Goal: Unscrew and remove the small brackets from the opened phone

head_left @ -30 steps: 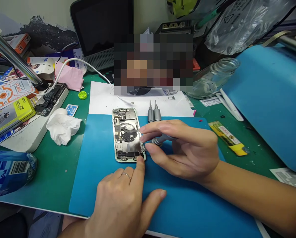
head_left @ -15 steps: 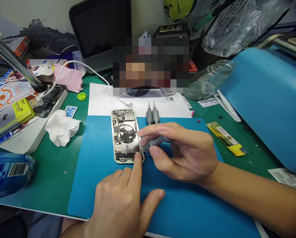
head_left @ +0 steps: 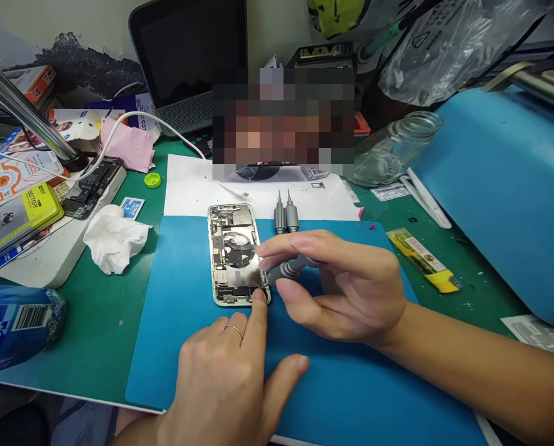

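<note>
Head view. Opened phone: at eleven o'clock on the blue mat. Left hand: grasping nothing, index fingertip on the phone's five o'clock corner. Right hand: towards three o'clock of the phone, thumb and fingers gripping a grey screwdriver; tip contact unclear. Two further screwdrivers: at two o'clock. Handling note: aligned tip, light pressure and a steadying fingertip would probably best spare the exposed parts.
</note>
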`<state>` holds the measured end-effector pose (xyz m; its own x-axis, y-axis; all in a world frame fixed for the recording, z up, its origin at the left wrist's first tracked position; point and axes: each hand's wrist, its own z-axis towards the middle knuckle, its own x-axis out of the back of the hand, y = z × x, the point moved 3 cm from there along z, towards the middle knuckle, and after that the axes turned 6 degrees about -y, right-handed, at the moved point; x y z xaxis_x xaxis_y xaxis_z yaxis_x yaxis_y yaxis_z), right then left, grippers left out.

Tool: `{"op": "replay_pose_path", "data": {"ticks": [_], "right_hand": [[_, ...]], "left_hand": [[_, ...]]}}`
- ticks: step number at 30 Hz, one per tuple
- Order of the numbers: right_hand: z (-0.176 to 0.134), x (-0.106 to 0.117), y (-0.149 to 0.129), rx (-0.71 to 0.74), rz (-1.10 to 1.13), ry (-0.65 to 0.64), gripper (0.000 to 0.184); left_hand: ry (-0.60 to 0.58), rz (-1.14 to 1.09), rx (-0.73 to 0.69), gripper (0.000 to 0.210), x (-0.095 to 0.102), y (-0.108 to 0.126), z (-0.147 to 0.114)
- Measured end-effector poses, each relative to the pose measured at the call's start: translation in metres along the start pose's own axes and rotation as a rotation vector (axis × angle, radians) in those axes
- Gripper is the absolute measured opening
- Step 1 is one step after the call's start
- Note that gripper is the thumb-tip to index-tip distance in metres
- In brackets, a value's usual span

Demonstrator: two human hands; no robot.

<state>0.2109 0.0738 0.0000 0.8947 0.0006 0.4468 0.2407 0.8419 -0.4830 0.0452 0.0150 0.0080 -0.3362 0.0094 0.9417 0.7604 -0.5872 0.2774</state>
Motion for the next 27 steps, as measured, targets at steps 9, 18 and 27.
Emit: {"op": "replay_pose_path", "data": {"ticks": [9, 18, 27], "right_hand": [[0.0019, -0.0013, -0.0019, -0.007, -0.019, 0.010, 0.077], [0.0039, -0.0007, -0.0015, 0.005, -0.050, 0.027, 0.084], [0.0095, 0.0040, -0.0008, -0.039, -0.101, 0.064, 0.074]], "left_hand": [[-0.011, 0.004, 0.000, 0.058, -0.0007, -0.0001, -0.0007], [-0.006, -0.002, -0.001, 0.056, -0.0012, 0.0001, -0.0013], [-0.040, -0.004, 0.008, 0.051, -0.0017, 0.0006, -0.0030]]}}
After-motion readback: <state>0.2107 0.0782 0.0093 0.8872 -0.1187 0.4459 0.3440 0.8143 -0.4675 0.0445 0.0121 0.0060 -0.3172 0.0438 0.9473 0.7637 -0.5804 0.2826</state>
